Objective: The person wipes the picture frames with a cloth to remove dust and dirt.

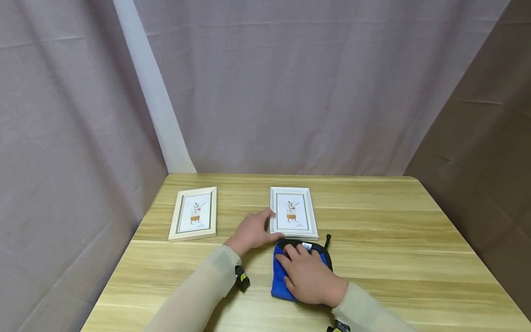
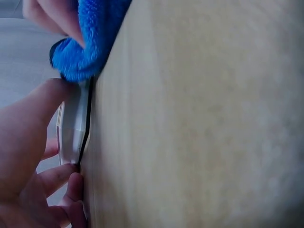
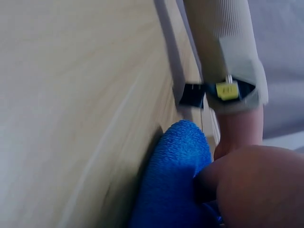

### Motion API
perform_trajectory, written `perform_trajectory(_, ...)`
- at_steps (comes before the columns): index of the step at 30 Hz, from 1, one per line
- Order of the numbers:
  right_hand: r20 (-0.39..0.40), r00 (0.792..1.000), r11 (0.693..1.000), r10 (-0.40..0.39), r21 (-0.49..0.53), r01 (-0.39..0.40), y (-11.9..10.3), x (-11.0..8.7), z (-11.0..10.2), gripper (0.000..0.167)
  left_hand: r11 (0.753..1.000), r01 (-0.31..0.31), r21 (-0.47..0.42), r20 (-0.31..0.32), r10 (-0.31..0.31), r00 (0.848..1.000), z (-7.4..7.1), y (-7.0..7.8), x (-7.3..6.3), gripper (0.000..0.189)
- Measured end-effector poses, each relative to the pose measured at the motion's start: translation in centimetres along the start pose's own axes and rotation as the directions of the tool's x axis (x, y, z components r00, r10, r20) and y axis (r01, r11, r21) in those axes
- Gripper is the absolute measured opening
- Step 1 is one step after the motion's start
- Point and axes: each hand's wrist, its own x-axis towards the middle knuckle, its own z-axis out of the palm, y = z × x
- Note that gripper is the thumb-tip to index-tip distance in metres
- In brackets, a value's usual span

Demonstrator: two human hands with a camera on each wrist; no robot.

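A white picture frame (image 1: 314, 216) with a plant print lies face up on the wooden table. My left hand (image 1: 254, 231) holds it at its lower left corner, thumb along the near edge and fingers at the left side. In the left wrist view, the side of the picture frame (image 2: 73, 126) shows between thumb and fingers. Just in front of it, my right hand (image 1: 309, 275) grips a blue fluffy cloth (image 1: 279, 276) with black edging and a dark loop. The cloth (image 2: 95, 42) touches the frame's near edge. The right fingertips are partly hidden in its folds.
A cream picture frame (image 1: 213, 214) with a similar print lies at the table's left. The wooden table (image 1: 386, 230) extends to the right of both hands. Grey curtains (image 1: 290, 92) hang behind it, with a brown one (image 1: 489, 138) on the right.
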Motion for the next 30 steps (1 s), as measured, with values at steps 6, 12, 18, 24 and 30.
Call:
perform_trajectory(6, 0.015, 0.997, 0.997, -0.071, -0.032, 0.072, -2.1, 1.2, -0.5, 0.053, 1.0, 0.018, -0.021, 0.015, -0.018, 1.0, -0.4, 0.1, -0.1, 0.073)
perform_trajectory(12, 0.034, 0.994, 0.995, -0.102, -0.019, 0.103, -3.1, 2.2, -0.8, 0.054, 1.0, 0.009, -0.02, 0.018, -0.009, 1.0, -0.4, 0.0, 0.0, 0.073)
perform_trajectory(18, 0.019, 0.994, 0.983, -0.111, 0.149, 0.107, -1.5, 1.9, -1.1, 0.051, 1.0, 0.003, -0.013, 0.026, -0.003, 1.0, -0.4, 0.2, 0.1, 0.074)
perform_trajectory(24, -0.036, 0.988, 0.91, -0.151, 0.386, 0.153, 0.9, 1.0, -1.2, 0.044, 0.999, -0.033, 0.034, 0.023, 0.032, 0.999, -0.4, 0.2, -0.1, 0.074)
perform_trajectory(30, -0.1, 0.988, 0.871, -0.122, 0.467, 0.154, 2.8, 0.0, -1.5, 0.037, 0.996, -0.065, 0.061, 0.012, 0.065, 0.998, -0.9, 0.9, -0.9, 0.081)
